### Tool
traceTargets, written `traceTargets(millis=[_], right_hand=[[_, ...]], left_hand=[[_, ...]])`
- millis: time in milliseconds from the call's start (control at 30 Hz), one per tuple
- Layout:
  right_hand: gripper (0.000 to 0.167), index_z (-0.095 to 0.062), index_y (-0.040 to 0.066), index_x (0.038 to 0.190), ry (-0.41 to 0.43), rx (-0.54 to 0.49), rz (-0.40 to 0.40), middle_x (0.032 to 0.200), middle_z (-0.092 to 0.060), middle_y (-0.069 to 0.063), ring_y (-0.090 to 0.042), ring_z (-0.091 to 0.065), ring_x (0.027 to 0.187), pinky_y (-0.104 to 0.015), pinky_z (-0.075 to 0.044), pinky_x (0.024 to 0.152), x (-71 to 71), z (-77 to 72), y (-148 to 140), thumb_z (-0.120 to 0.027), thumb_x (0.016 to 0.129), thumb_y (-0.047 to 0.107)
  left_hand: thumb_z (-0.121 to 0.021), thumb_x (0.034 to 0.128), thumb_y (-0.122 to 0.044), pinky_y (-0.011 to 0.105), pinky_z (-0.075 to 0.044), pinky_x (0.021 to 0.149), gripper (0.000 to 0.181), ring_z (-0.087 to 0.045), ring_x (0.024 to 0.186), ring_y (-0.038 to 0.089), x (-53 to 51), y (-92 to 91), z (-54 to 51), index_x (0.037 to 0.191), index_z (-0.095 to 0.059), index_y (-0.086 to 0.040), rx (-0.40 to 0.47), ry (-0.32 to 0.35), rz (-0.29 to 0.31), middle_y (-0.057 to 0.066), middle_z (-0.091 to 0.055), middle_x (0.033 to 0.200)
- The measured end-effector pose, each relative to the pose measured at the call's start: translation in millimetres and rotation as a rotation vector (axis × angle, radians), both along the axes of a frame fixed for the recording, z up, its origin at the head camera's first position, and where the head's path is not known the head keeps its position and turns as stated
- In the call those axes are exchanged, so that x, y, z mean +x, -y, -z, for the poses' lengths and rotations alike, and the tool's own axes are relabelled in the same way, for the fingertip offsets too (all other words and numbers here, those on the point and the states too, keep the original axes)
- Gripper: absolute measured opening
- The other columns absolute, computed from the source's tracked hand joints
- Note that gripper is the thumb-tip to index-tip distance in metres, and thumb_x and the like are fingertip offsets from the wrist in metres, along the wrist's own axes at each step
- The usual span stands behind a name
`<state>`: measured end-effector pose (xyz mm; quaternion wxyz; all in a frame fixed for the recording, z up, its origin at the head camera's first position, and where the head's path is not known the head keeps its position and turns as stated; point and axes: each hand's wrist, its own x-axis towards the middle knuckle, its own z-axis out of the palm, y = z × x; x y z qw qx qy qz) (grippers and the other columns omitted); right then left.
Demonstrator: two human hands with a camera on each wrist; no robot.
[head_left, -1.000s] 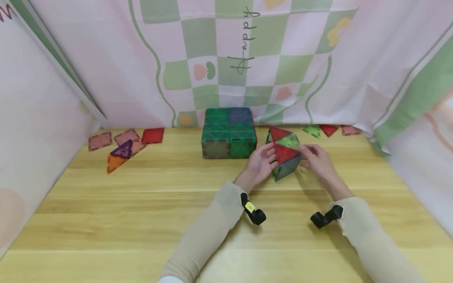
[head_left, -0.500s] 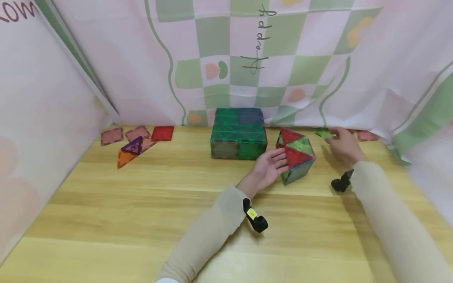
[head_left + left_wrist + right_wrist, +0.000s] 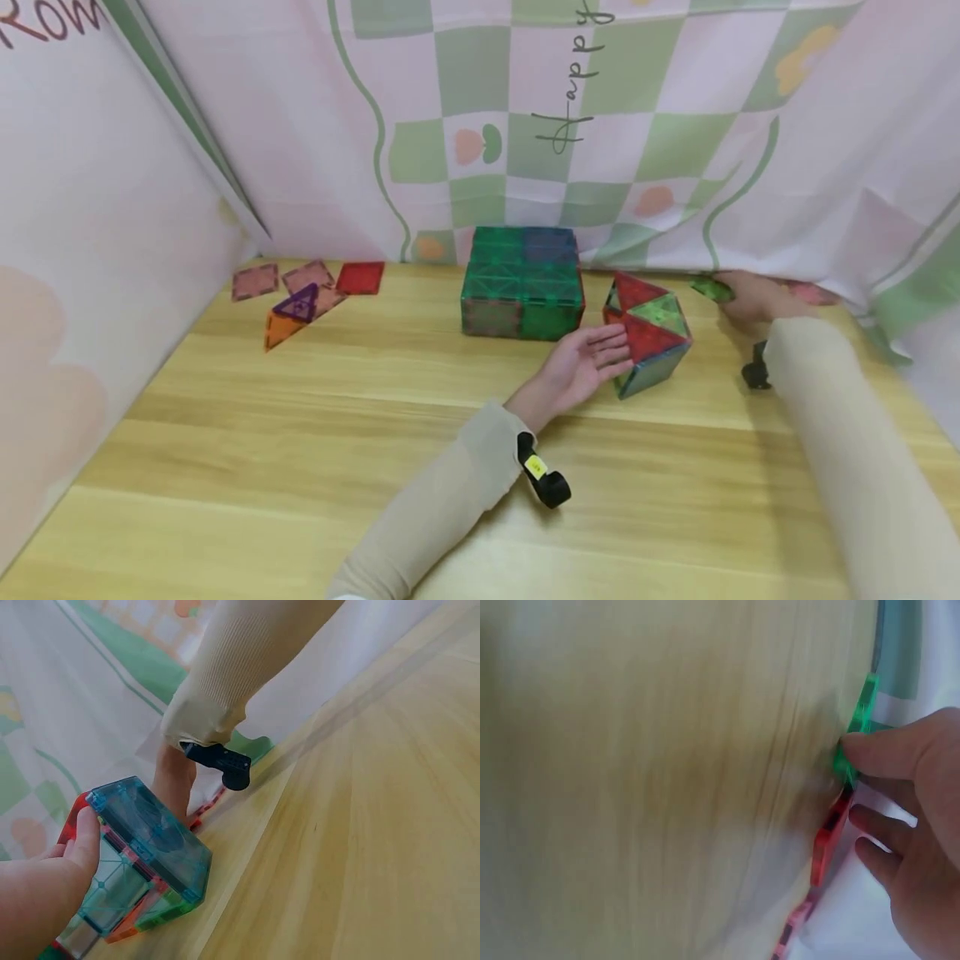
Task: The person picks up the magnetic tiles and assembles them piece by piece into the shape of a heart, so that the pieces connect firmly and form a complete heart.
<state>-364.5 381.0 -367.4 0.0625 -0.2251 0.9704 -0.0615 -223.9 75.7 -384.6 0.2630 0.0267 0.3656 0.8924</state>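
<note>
A many-sided block of translucent tiles [image 3: 651, 337], red and green on top with blue-grey sides, stands right of centre. My left hand [image 3: 573, 371] rests its straight fingers against the block's left side; in the left wrist view the thumb of that hand [image 3: 56, 889] lies along the block [image 3: 150, 840]. At the back right, my right hand [image 3: 753, 297] pinches a green triangle tile [image 3: 711, 288]. In the right wrist view the thumb of this hand [image 3: 915, 795] presses on the green tile [image 3: 865, 701], beside a red tile [image 3: 826, 844].
A green and blue tile box [image 3: 522, 287] stands left of the block. Far left lie pink tiles [image 3: 255, 282], a red square [image 3: 360, 278], a purple triangle [image 3: 297, 303] and an orange one [image 3: 282, 330]. A pink tile [image 3: 813, 293] lies far right, by the curtain [image 3: 622, 158].
My right hand has left the block's right side, reached to the back right and taken hold of the green triangle. My left hand has stayed at the block, its fingers straighter.
</note>
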Motion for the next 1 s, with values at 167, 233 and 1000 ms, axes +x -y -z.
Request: traceTargets(millis=[167,233,1000], right_hand=[[0.052,-0.049,-0.016,0.123,0.019,0.068,-0.026,0.122,-0.045,-0.043,-0.057,-0.045,0.110,-0.066,-0.037,0.093,6.9,-3.8,1,-0.066,0.084,0.014],[0.056,-0.050,-0.014,0.123,0.040,0.065,0.001,0.123,-0.043,-0.044,-0.058,-0.044,0.110,-0.067,-0.036,0.092,10.6,-2.5,1,-0.068,0.085,0.023],[0.042,-0.057,-0.005,0.109,-0.065,-0.267,0.062,0.106,-0.060,-0.032,-0.050,-0.056,0.095,-0.064,-0.040,0.083,77.4,4.2,1,-0.077,0.073,0.006]], left_hand=[[-0.032,0.1012,-0.017,0.046,-0.027,0.114,0.048,-0.031,0.138,0.040,3.2,5.2,-0.2,0.142,-0.035,0.008,-0.017,-0.012,-0.010,0.027,-0.034,0.147],[-0.034,0.1015,-0.016,0.048,-0.031,0.112,0.045,-0.037,0.135,0.041,6.0,8.8,-0.1,0.140,-0.039,0.007,-0.056,-0.035,-0.028,0.028,-0.039,0.143],[-0.047,0.0977,-0.009,0.029,-0.052,0.068,0.028,-0.061,0.086,0.026,65.6,69.0,-5.8,0.122,-0.053,0.002,-0.790,-0.564,0.053,0.021,-0.057,0.115]])
